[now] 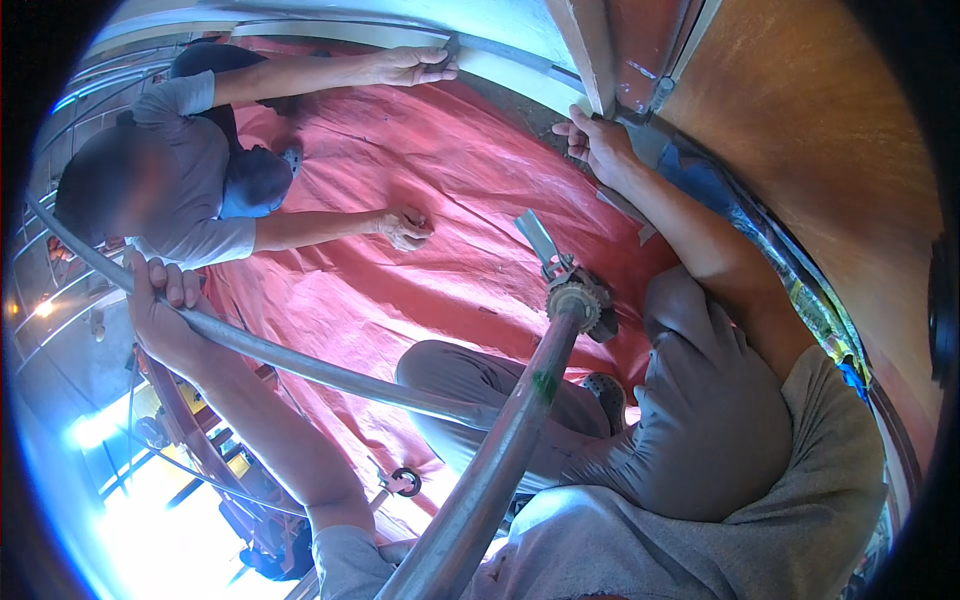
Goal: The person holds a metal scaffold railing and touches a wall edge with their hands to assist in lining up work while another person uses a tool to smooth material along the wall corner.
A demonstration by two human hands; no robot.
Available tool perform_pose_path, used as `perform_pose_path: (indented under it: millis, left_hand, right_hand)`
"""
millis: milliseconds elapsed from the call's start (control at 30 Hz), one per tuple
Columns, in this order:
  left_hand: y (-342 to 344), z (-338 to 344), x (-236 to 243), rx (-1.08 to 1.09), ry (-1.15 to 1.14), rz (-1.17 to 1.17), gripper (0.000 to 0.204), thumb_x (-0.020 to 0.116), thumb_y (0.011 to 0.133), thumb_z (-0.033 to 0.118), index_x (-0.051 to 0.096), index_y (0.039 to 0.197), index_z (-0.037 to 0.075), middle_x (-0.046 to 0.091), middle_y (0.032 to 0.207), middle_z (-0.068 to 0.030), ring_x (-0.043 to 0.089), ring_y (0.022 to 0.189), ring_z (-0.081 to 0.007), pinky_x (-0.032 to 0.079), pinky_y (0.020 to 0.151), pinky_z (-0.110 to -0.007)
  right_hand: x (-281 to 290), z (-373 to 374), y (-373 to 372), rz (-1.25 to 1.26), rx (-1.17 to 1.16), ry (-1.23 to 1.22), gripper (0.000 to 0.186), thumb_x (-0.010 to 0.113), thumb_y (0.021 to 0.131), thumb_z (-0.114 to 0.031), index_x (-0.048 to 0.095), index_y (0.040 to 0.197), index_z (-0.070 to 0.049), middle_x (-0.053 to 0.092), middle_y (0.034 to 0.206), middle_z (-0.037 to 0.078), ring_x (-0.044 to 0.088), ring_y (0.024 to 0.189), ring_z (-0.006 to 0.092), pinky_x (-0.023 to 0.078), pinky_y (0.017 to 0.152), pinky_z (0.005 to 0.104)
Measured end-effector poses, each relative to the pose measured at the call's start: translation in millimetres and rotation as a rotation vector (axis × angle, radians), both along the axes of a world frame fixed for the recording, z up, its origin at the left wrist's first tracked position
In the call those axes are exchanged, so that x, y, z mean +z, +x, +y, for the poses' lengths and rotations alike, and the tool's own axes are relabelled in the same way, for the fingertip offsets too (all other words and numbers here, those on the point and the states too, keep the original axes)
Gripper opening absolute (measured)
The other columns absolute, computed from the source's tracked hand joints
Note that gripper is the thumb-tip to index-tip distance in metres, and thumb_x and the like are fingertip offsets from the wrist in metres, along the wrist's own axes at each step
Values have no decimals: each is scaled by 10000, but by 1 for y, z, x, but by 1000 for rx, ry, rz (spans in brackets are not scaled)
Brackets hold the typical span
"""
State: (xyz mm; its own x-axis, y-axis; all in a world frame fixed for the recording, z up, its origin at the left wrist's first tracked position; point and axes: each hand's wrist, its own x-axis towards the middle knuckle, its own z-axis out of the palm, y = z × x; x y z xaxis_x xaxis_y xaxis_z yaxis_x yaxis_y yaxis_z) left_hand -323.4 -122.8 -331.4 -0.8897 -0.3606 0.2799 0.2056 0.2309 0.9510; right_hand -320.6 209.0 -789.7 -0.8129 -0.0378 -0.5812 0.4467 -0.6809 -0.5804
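Note:
A long grey metal pipe (330, 372) slants across my left side, with the fingers of my left hand (165, 305) wrapped round it near its far left end. My right hand (597, 145) reaches forward to the foot of a pale upright post (585, 50). Its fingers are loosely bent and apart, and I see nothing held in them. Between my arms a thicker metal pole (500, 450) rises toward me, marked with a green patch. At its lower end sits a toothed metal collar (578, 300) with a flat metal blade (537, 238) beside it.
A creased red sheet (470, 170) covers the floor. At left another person (190, 170) crouches, one hand (415, 66) at a long pale board (510, 80), the other low over the sheet. A brown wooden panel (820, 130) stands at right, blue plastic sheeting (700, 180) along its foot.

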Motion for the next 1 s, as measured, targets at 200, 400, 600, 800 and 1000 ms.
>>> perform_pose_path:
  millis: [200,400,600,800,1000]
  left_hand:
    - [1,0,0,6,-22,0,242,549,1059,168,455,854,79,373,712,18,368,521,-45,327,435,-223]
    - [-1,-6,-1,-12,-9,-9,241,530,1067,165,452,853,85,359,695,24,363,512,-41,332,438,-218]
    - [0,-7,-2,-28,-2,-34,246,504,1076,163,449,847,90,362,686,21,361,507,-42,333,443,-217]
    - [0,-9,0,-52,7,-46,265,494,1080,166,440,831,93,371,679,17,361,507,-46,329,451,-212]
    - [0,0,0,-43,-1,-14,275,504,1076,170,441,820,93,379,686,15,365,511,-48,327,452,-219]
  right_hand:
    - [2,-2,-1,-5,-30,-2,327,687,975,-345,595,767,-111,696,851,67,677,909,163,491,718,310]
    - [3,-2,0,-13,-34,4,338,685,976,-355,591,753,-117,705,869,75,675,906,161,492,715,311]
    - [0,-1,-1,-14,-41,-1,347,694,968,-360,598,753,-106,723,905,99,670,872,157,493,703,309]
    - [-3,-2,-2,-4,-41,-24,329,699,965,-353,604,777,-100,726,900,101,666,857,154,499,693,305]
    - [1,-2,-1,-17,-49,-19,326,701,964,-351,603,770,-108,722,881,88,673,873,151,503,698,310]
